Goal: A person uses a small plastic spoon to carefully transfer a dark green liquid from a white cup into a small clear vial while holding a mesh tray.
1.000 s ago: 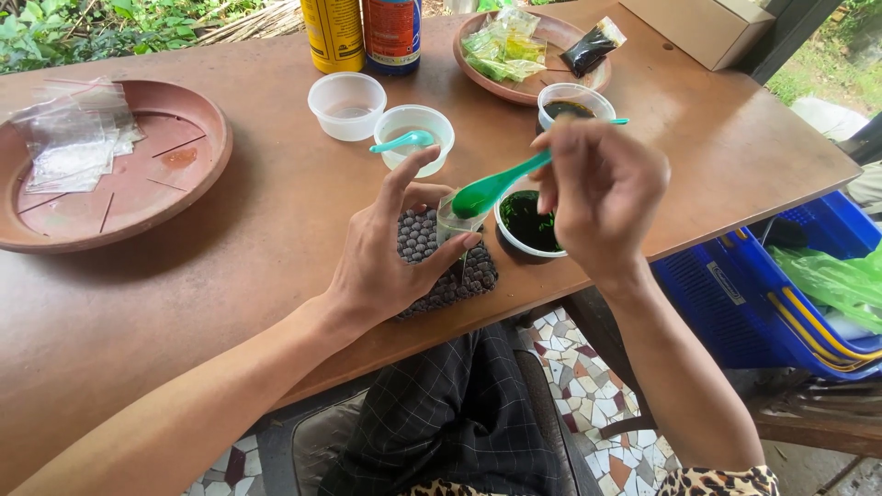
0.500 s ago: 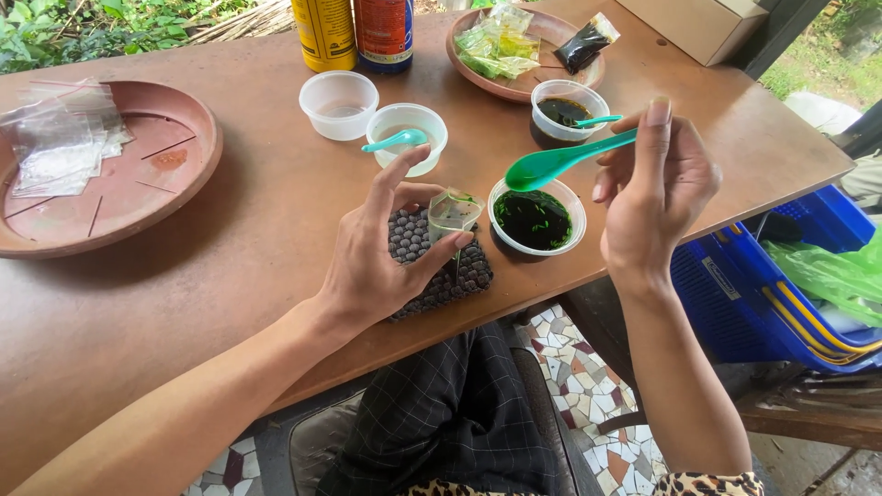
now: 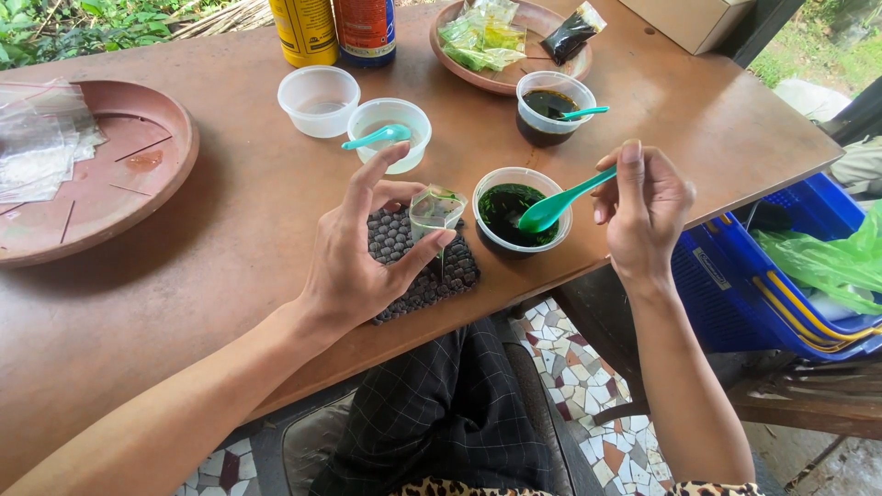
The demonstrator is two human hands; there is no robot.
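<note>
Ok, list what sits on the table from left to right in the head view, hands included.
Round brown tray → empty clear cup → left hand holding a small clear bag → cup of dark green liquid → right hand holding a green spoon.

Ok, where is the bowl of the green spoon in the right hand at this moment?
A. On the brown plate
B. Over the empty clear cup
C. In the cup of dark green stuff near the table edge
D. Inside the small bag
C: the right hand holds the green spoon with its bowl dipped in the cup of dark green stuff, beside the small clear bag pinched in the left hand.
</note>
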